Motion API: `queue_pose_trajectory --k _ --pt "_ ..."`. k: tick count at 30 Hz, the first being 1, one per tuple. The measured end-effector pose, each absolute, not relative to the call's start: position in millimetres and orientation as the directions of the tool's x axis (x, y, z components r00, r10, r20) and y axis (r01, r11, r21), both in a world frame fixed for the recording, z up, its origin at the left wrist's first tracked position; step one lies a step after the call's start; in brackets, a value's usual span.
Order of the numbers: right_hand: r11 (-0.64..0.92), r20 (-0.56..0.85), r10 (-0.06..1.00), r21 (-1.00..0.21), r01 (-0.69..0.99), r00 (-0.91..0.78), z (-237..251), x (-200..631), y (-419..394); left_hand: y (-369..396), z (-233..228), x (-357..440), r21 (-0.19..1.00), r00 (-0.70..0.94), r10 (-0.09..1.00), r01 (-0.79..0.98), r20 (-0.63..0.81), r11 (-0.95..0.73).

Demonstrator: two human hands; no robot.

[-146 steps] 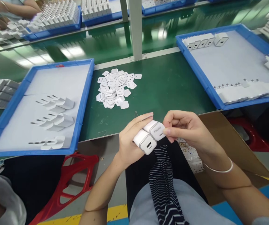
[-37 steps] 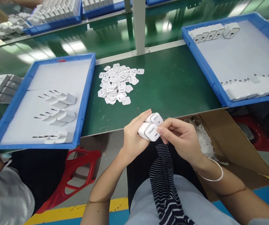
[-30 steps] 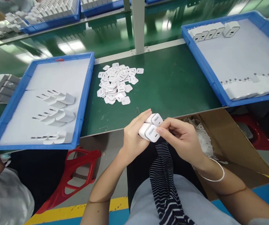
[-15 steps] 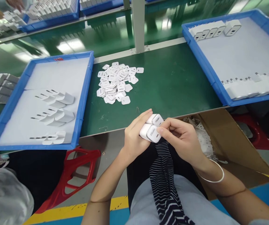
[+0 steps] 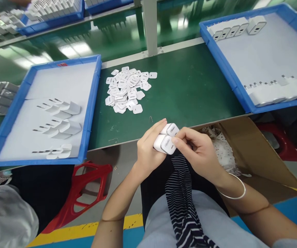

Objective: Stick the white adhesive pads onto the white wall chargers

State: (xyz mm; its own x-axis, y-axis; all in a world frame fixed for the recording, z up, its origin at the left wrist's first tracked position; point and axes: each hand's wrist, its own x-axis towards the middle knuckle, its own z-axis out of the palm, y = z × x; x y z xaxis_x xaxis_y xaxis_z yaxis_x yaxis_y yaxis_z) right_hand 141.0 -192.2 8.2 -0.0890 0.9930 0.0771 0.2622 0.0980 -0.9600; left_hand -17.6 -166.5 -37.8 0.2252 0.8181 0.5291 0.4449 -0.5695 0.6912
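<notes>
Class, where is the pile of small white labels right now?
The label pile lies on the green bench, centre-left, beside the left blue tray.

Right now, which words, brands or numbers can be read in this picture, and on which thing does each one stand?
"Fibaks", approximately: grey print on the upper charger in the left hand; small, uncertain.
Print on the lower charger: too blurred.
Marks on the pile of white stickers: too small.

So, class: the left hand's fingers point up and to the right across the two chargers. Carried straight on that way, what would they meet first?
Past the two chargers it grips, the left hand would probably cross bare green table first, then the right blue tray; depth is unclear.
</notes>
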Motion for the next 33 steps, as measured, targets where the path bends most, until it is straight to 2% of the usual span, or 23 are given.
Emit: queue_pose_trajectory --k 4,9,12,14,17,22,25,28,30,33 --pt "0.206 0.198 0.978 -0.905 0.371 -0.058 4 138 -195 -167 -37 -16 0.708 0.217 0.829 0.438 0.515 -0.554" --pt "0.369 0.411 0.91 -0.744 0.557 -0.054 -4 132 -196 -167 -38 -13 0.762 0.194 0.857 0.396 0.477 -0.513" --pt "0.368 0.439 0.898 -0.703 0.609 -0.035 -9 132 -197 -167 -39 -12 0.814 0.183 0.886 0.35 0.425 -0.463" --pt "0.32 0.424 0.905 -0.729 0.605 0.032 -12 132 -198 -167 -38 -12 0.85 0.18 0.905 0.312 0.386 -0.425" --pt "0.275 0.365 0.925 -0.836 0.474 0.108 -14 135 -200 -168 -34 -12 0.883 0.183 0.925 0.282 0.334 -0.375" --pt "0.264 0.287 0.952 -0.945 0.194 0.104 -13 138 -201 -169 -26 -13 0.923 0.209 0.934 0.196 0.291 -0.331" --pt "0.138 0.139 0.986 -0.99 0.014 0.089 -12 137 -200 -169 -25 -14 0.932 0.22 0.933 0.163 0.285 -0.323" --pt "0.001 0.001 1.0 -0.994 -0.114 0.0 -14 132 -199 -170 -25 -14 0.922 0.237 0.916 0.134 0.325 -0.362" --pt "-0.003 0.001 0.999 -0.991 -0.134 -0.032 -16 129 -200 -172 -25 -14 0.913 0.226 0.907 0.127 0.355 -0.389" --pt "0.116 0.118 0.993 -0.99 -0.074 -0.018 -20 127 -202 -175 -25 -13 0.915 0.214 0.915 0.148 0.341 -0.375"
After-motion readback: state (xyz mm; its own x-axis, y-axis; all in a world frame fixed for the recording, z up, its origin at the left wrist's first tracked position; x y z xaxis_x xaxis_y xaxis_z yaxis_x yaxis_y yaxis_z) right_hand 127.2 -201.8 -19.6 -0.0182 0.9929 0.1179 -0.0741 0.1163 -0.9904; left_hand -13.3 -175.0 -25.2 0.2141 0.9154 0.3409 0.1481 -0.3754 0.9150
